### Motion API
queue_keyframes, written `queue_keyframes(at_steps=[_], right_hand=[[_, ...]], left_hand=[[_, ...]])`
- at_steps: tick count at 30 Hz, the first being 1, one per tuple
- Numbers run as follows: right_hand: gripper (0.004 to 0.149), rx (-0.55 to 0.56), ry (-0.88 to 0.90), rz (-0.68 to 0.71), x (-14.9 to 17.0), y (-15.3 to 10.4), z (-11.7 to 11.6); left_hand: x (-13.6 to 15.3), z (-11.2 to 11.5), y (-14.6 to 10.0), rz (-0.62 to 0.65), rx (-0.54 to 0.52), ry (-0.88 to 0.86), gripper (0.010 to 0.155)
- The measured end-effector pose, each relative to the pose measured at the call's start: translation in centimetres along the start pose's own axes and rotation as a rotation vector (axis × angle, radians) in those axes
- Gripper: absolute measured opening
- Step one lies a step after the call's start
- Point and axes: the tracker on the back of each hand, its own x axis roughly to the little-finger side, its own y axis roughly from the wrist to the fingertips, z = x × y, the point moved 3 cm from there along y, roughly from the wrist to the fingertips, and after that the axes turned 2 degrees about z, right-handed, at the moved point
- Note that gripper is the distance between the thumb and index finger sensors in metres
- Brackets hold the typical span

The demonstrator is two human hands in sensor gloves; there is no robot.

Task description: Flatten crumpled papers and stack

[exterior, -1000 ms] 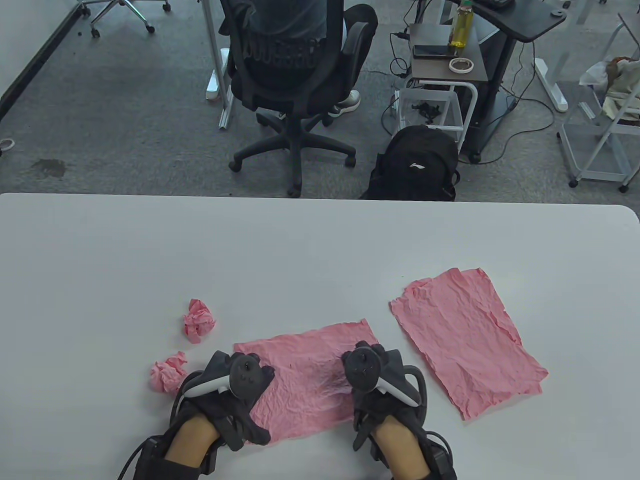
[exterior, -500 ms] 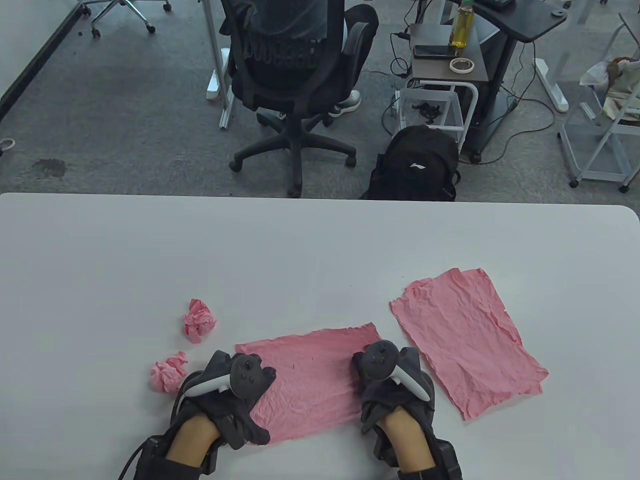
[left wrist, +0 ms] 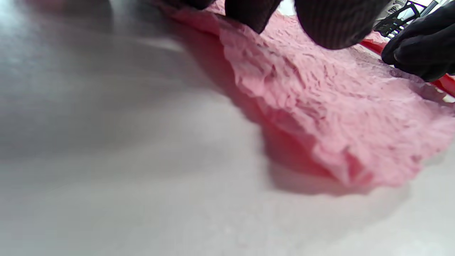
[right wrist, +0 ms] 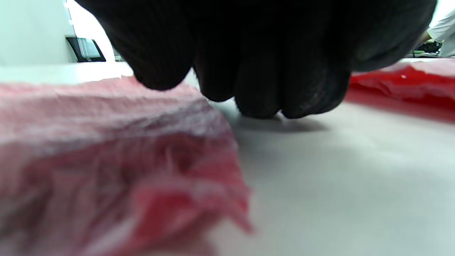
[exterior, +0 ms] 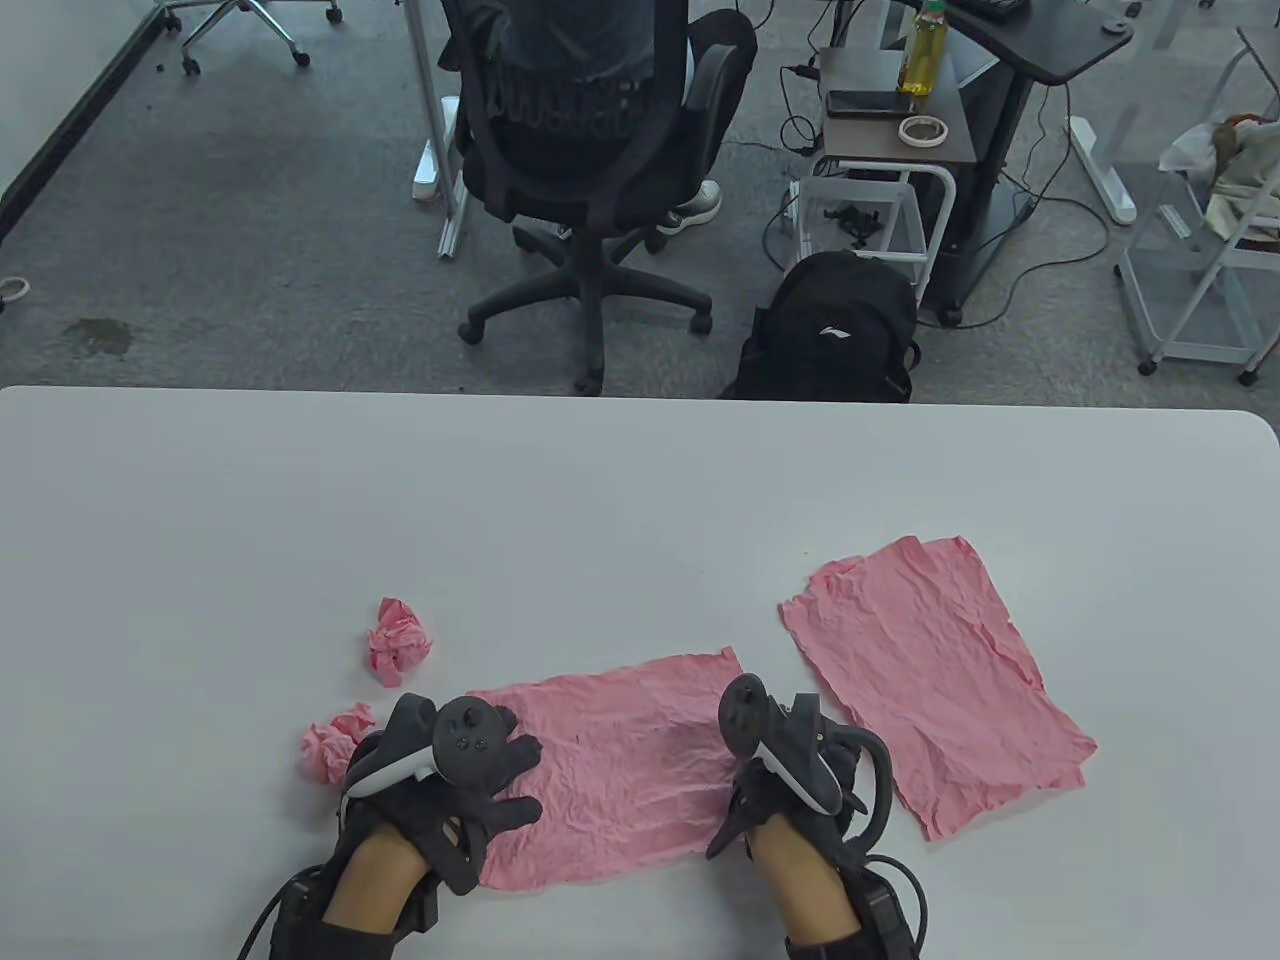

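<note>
A wrinkled pink sheet (exterior: 610, 760) lies spread near the table's front edge. My left hand (exterior: 505, 780) rests on its left end with fingers spread flat; the left wrist view shows those fingertips (left wrist: 334, 25) on the paper (left wrist: 337, 117). My right hand (exterior: 790, 770) is tipped on its side at the sheet's right edge. Its fingers (right wrist: 270, 71) are bunched, tips on the bare table just beside the paper (right wrist: 106, 142); a pinch is not visible. Two flattened pink sheets (exterior: 930, 680) lie stacked to the right. Two crumpled pink balls (exterior: 398, 640) (exterior: 335, 745) sit to the left.
The white table (exterior: 600, 480) stretches far beyond the papers. Past its far edge a person sits in a black office chair (exterior: 590, 150), with a black backpack (exterior: 835, 325) and a small cart (exterior: 890, 130) on the floor.
My right hand slid rightward over the sheet to its right edge and rolled onto its side. The left hand shifted slightly left and spread its fingers. The sheet lies flatter.
</note>
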Motion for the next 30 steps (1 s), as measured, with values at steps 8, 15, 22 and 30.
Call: queue_keyframes(at_steps=[8, 15, 22, 30], right_hand=[[0.039, 0.032, 0.050, 0.064, -0.3, 0.3, -0.2], [0.045, 0.108, 0.726, 0.160, 1.4, -0.4, 0.9], [0.085, -0.250, 1.254, 0.080, 2.9, 0.5, -2.7], [0.055, -0.360, 1.319, 0.166, 2.1, 0.5, -3.3]], left_hand=[[-0.3, 0.1, 0.1, -0.004, 0.003, -0.008, 0.076], [-0.6, 0.2, 0.3, -0.011, 0.005, 0.020, 0.078], [-0.6, 0.3, 0.3, -0.007, 0.008, 0.022, 0.079], [-0.5, 0.5, 0.3, -0.003, 0.007, 0.026, 0.079]])
